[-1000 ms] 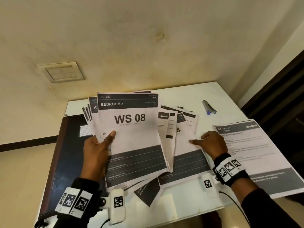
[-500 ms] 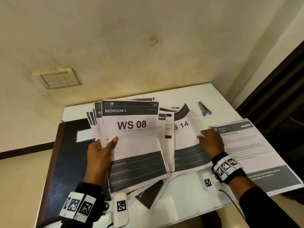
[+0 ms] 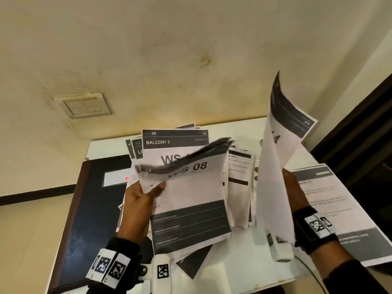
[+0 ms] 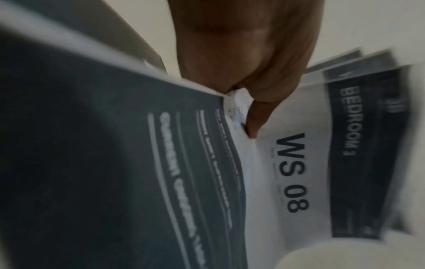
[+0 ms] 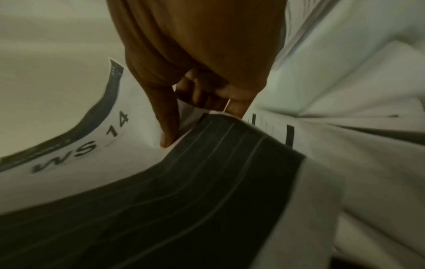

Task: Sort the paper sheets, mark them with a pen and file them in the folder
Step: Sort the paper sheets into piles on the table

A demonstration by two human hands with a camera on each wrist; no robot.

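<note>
The left hand (image 3: 139,205) grips a fanned bundle of sheets (image 3: 191,221), thumb pressed on the top one, which reads "BEDROOM 3" and "WS 08" in the left wrist view. Behind it, at 12 o'clock, another sheet (image 3: 175,141) shows "3B" and "BALCONY 3". The right hand (image 3: 293,194) pinches one sheet (image 3: 273,177) marked "WS 14", lifted almost upright at 2 o'clock. A dark folder (image 3: 93,209) with a white label lies on the white counter (image 3: 244,270) at 9 o'clock. A large printed sheet (image 3: 347,209) lies at 3 o'clock, its text too blurred to read.
</note>
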